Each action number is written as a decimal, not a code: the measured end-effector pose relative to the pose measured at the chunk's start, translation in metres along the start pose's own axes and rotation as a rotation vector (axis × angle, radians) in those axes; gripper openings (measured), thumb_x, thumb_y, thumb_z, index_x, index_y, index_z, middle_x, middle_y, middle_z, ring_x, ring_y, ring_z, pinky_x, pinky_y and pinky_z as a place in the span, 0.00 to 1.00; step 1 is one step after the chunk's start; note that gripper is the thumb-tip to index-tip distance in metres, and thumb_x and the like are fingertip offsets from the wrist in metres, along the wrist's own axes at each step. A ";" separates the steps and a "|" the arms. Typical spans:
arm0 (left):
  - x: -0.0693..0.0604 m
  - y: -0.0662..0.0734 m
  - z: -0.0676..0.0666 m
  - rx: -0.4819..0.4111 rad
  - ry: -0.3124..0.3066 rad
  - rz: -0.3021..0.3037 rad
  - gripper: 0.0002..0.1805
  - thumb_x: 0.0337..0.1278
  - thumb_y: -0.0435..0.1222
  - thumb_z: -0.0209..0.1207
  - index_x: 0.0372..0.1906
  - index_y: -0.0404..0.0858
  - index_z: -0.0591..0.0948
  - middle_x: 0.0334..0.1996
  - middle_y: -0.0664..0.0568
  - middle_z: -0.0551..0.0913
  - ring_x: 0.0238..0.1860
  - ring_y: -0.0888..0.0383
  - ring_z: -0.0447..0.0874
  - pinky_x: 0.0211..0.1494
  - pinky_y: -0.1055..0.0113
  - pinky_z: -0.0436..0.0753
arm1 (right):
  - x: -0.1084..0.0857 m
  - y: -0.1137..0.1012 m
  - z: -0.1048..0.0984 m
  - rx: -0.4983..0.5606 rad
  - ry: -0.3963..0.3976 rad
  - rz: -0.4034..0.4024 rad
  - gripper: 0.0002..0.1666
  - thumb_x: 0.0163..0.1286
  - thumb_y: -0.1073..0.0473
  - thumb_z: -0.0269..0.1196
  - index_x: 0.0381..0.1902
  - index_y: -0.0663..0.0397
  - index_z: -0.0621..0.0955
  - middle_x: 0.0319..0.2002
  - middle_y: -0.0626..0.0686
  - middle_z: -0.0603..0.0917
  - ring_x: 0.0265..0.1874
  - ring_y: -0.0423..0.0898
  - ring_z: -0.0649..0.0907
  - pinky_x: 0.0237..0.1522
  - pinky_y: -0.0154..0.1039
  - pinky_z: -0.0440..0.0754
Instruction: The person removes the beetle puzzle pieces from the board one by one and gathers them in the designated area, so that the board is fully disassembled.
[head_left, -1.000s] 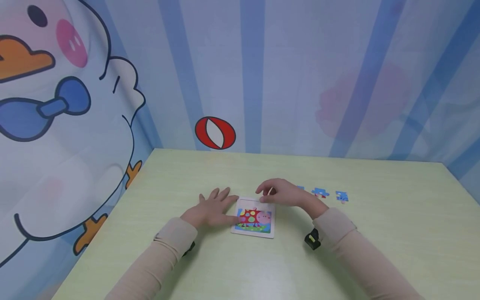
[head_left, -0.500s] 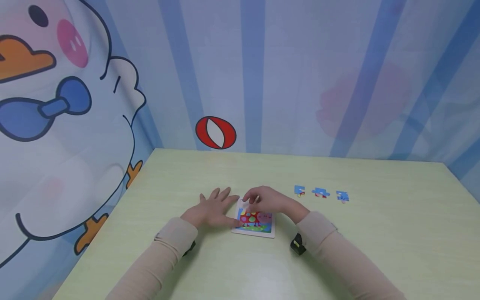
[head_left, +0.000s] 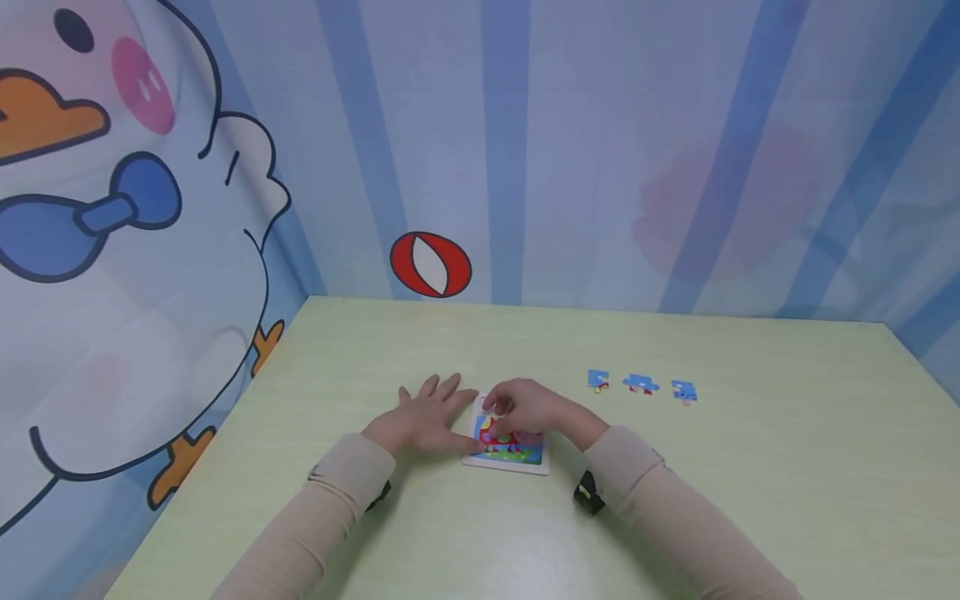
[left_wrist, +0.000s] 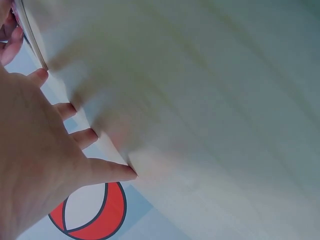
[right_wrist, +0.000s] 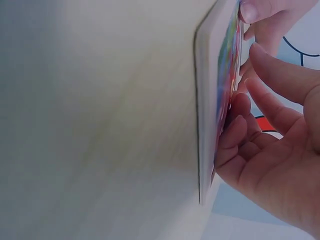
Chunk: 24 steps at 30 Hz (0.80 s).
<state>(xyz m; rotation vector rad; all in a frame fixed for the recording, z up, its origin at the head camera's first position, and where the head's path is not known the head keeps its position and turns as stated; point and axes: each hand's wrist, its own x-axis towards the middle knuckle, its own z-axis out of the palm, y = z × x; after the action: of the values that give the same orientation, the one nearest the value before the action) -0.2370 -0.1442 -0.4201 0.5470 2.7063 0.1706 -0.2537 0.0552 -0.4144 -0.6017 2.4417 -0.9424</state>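
A small puzzle board [head_left: 507, 469] with a pale rim and a red, spotted, pink-faced picture lies flat on the table. My left hand [head_left: 420, 423] is spread beside its left edge, the thumb resting over the picture and another fingertip at the top left corner. Loosely bent, my right hand [head_left: 530, 406] is over the upper part of the board and hides some of it. From the right wrist view, its thumb [right_wrist: 280, 70] and index finger stand apart, while the other fingers curl against the picture. I see nothing pinched between them.
Three loose blue puzzle pieces, the left piece [head_left: 597, 380], the middle piece [head_left: 641, 384] and the right piece [head_left: 684, 392], lie in a row to the board's right. A printed cloth backdrop [head_left: 585, 167] hangs behind the pale green table [head_left: 787, 467].
My right hand has moved left and down from the board's upper right edge onto the picture, uncovering the left loose piece. The left hand has stayed in place.
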 end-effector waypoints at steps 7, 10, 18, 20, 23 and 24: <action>0.000 -0.002 0.001 -0.004 0.002 0.005 0.48 0.52 0.67 0.54 0.75 0.53 0.56 0.77 0.46 0.45 0.75 0.35 0.39 0.63 0.23 0.46 | 0.001 0.000 0.002 -0.016 -0.010 0.004 0.15 0.60 0.63 0.69 0.46 0.55 0.82 0.37 0.49 0.80 0.39 0.44 0.76 0.48 0.41 0.76; 0.000 -0.002 0.001 -0.003 0.002 0.006 0.48 0.52 0.67 0.54 0.75 0.53 0.56 0.77 0.46 0.45 0.75 0.35 0.39 0.63 0.24 0.46 | 0.002 -0.001 0.004 -0.025 -0.005 0.011 0.14 0.59 0.65 0.69 0.44 0.55 0.82 0.37 0.49 0.79 0.38 0.44 0.76 0.48 0.40 0.76; 0.000 -0.002 0.001 -0.011 0.001 0.004 0.48 0.52 0.67 0.54 0.75 0.53 0.56 0.77 0.46 0.45 0.75 0.35 0.38 0.63 0.24 0.45 | 0.003 -0.002 0.006 -0.045 0.004 0.017 0.15 0.57 0.67 0.69 0.43 0.56 0.83 0.36 0.49 0.79 0.38 0.45 0.75 0.49 0.41 0.75; 0.000 -0.001 0.001 -0.010 0.001 0.005 0.48 0.52 0.67 0.54 0.75 0.52 0.56 0.77 0.46 0.45 0.75 0.35 0.38 0.63 0.24 0.45 | 0.003 -0.002 0.006 -0.051 0.006 0.011 0.15 0.56 0.68 0.69 0.43 0.57 0.83 0.36 0.49 0.79 0.38 0.44 0.75 0.48 0.41 0.76; 0.000 -0.001 0.001 -0.012 0.004 0.007 0.48 0.52 0.67 0.54 0.75 0.52 0.56 0.77 0.46 0.45 0.75 0.36 0.39 0.63 0.24 0.45 | 0.002 -0.003 0.007 -0.058 0.007 0.006 0.16 0.56 0.68 0.69 0.44 0.58 0.83 0.36 0.49 0.80 0.38 0.44 0.75 0.48 0.41 0.76; 0.000 0.000 0.001 -0.013 0.005 0.009 0.47 0.52 0.67 0.54 0.75 0.52 0.56 0.77 0.46 0.45 0.75 0.36 0.39 0.63 0.24 0.45 | 0.002 -0.003 0.007 -0.060 0.007 0.004 0.16 0.56 0.69 0.69 0.44 0.58 0.83 0.36 0.49 0.80 0.38 0.44 0.75 0.48 0.40 0.76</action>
<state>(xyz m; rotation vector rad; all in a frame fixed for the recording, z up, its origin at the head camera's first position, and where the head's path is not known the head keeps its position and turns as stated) -0.2372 -0.1442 -0.4209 0.5556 2.7057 0.1919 -0.2511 0.0490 -0.4172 -0.6147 2.4836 -0.8740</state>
